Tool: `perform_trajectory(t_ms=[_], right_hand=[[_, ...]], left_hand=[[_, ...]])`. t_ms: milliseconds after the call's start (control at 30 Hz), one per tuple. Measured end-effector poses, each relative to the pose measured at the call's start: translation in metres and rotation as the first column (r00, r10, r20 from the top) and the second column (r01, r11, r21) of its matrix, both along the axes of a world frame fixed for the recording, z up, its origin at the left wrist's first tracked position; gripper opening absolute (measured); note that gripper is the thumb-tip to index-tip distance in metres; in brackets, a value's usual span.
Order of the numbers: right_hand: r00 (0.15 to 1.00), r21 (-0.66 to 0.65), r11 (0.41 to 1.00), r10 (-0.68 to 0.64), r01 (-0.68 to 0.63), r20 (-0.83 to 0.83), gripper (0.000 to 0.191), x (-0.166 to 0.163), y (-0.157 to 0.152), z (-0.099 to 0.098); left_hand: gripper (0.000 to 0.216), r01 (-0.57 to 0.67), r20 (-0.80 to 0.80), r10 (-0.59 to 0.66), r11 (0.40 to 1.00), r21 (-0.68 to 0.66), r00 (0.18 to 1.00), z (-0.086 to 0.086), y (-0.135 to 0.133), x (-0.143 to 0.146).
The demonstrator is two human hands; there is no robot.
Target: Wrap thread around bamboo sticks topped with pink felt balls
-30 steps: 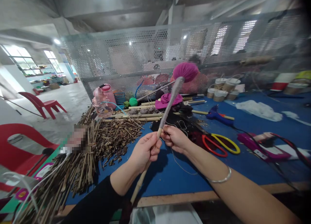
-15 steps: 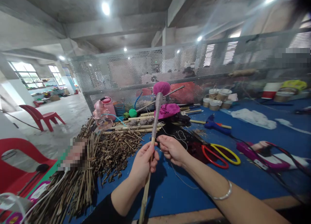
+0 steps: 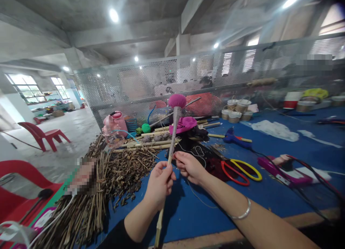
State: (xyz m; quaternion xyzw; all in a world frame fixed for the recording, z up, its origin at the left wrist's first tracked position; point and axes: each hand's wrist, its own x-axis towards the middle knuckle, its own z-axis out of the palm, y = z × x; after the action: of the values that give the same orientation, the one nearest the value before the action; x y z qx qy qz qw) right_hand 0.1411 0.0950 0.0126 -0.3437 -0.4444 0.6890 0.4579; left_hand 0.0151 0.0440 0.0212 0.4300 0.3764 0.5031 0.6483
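My left hand (image 3: 159, 183) is closed round a thin bamboo stick (image 3: 161, 213) and holds it nearly upright over the blue table (image 3: 215, 202). The stick's upper part (image 3: 175, 123) is wrapped in grey fibre and ends in a round magenta tuft (image 3: 177, 100). My right hand (image 3: 189, 166) pinches a thin thread (image 3: 198, 197) against the stick just above my left fingers; the thread hangs down in a loop toward the table. A silver bangle (image 3: 241, 214) sits on my right wrist.
A heap of dry twigs and stalks (image 3: 107, 177) lies to the left. Red-and-yellow scissors (image 3: 239, 168), a blue glue gun (image 3: 234, 135), a magenta tool with cables (image 3: 283, 166), bamboo sticks (image 3: 145, 143) and a pink jug (image 3: 114, 128) are on the table. Perforated metal fence (image 3: 161, 83) behind; red chairs (image 3: 43, 134) at left.
The stick has swung from leaning right to nearly upright. Both hands stay on it at the same place. The view has tilted up a little.
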Motion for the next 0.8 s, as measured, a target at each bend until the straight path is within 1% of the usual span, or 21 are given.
perform_trajectory(t_ms=[67,167,267,400,500,633,800], right_hand=[[1.0,0.025,1.0,0.017,-0.016,-0.007,0.03,0.003,-0.001,0.003],[0.999,0.106,0.994,0.031,-0.033,0.025,0.024,0.01,0.0,0.011],[1.0,0.172,0.985,-0.003,0.001,0.011,0.022,0.017,0.002,0.018],[0.998,0.207,0.977,-0.055,0.058,-0.021,0.025,0.02,0.006,0.022],[0.998,0.225,0.973,-0.06,0.055,0.014,0.026,0.016,0.005,0.019],[0.998,0.218,0.975,0.015,-0.028,0.065,0.025,0.007,0.002,0.01],[0.996,0.178,0.981,0.074,-0.081,0.047,0.026,0.003,0.001,0.002]], left_hand=[[0.035,-0.013,0.024,0.013,1.0,-0.01,1.0,0.001,0.0,0.0],[0.036,-0.023,0.037,0.024,1.0,-0.021,0.999,0.001,0.0,0.0],[0.035,0.007,0.037,-0.007,1.0,-0.011,0.999,0.0,-0.001,0.001],[0.037,0.042,0.033,-0.042,0.999,0.002,0.999,0.002,-0.003,0.001],[0.038,0.024,0.055,-0.024,1.0,-0.008,0.998,0.005,-0.004,0.0],[0.036,-0.009,0.088,0.008,1.0,0.011,0.996,0.005,-0.003,-0.001],[0.034,-0.014,0.095,0.012,1.0,0.017,0.995,0.001,-0.002,-0.001]])
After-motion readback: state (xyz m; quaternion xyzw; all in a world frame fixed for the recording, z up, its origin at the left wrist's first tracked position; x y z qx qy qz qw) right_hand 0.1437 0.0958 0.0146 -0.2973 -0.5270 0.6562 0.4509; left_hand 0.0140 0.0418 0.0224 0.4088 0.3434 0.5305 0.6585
